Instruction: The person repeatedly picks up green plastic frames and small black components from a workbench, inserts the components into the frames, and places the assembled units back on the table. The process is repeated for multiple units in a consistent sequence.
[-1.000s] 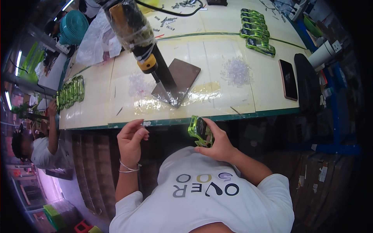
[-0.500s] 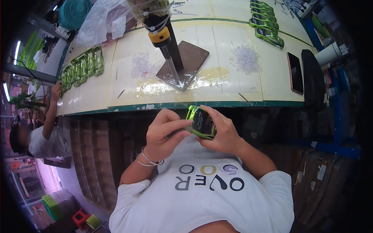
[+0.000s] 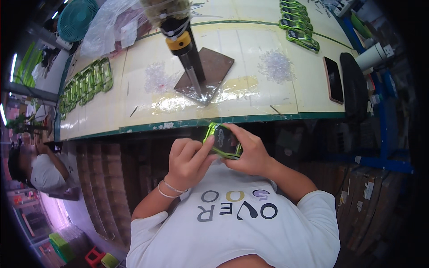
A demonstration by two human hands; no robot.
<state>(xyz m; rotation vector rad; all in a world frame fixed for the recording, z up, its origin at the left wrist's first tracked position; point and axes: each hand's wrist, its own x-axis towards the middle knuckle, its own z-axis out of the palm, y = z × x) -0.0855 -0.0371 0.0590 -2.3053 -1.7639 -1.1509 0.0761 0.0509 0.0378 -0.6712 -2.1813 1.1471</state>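
Note:
In front of my chest, just off the table's near edge, is a small bright green plastic case (image 3: 223, 141) with a dark, glossy panel. My right hand (image 3: 251, 154) grips it along its right and lower sides, thumb on the near edge. My left hand (image 3: 190, 161) is closed, its index finger pressed on the left rim and its thumb close to the lower left corner. Whether a small part sits under those fingertips cannot be made out.
A tool with a yellow collar and metal shaft (image 3: 191, 73) stands over a brown plate (image 3: 219, 67). Clear small pieces lie in two piles, left (image 3: 158, 77) and right (image 3: 275, 67). Green cases line the left (image 3: 87, 85) and far right (image 3: 297, 24). A phone (image 3: 333, 80) lies right. A co-worker (image 3: 44, 172) sits left.
My left index finger has turned more upright against the case's left rim. The co-worker's arm has drawn back from the row of green cases. The whole view has shifted slightly.

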